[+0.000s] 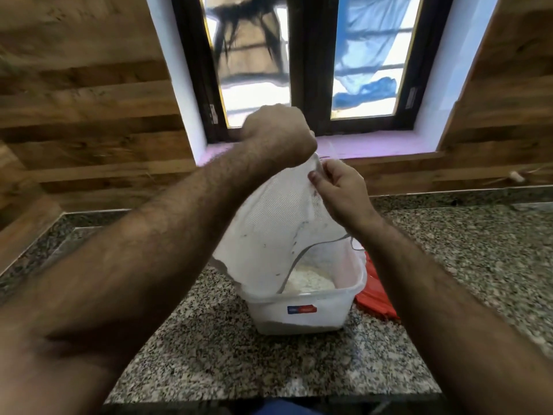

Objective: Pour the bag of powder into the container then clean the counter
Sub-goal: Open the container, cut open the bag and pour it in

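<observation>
A translucent white plastic bag [275,226] hangs upside down over a clear rectangular container [302,316] on the granite counter [209,348]. Its open mouth reaches down inside the container's rim. White powder [309,280] lies in a heap on the container's floor. My left hand [276,134] is fisted around the bag's upper end, held high in front of the window. Just below and to the right, my right hand [339,187] pinches the bag's right edge between thumb and fingers. The bag looks mostly slack and empty.
A red lid [375,298] lies flat on the counter right behind the container's right side. A wood-panelled wall and a dark-framed window with a pink sill [374,146] stand behind. The counter's front edge runs near the bottom of the view.
</observation>
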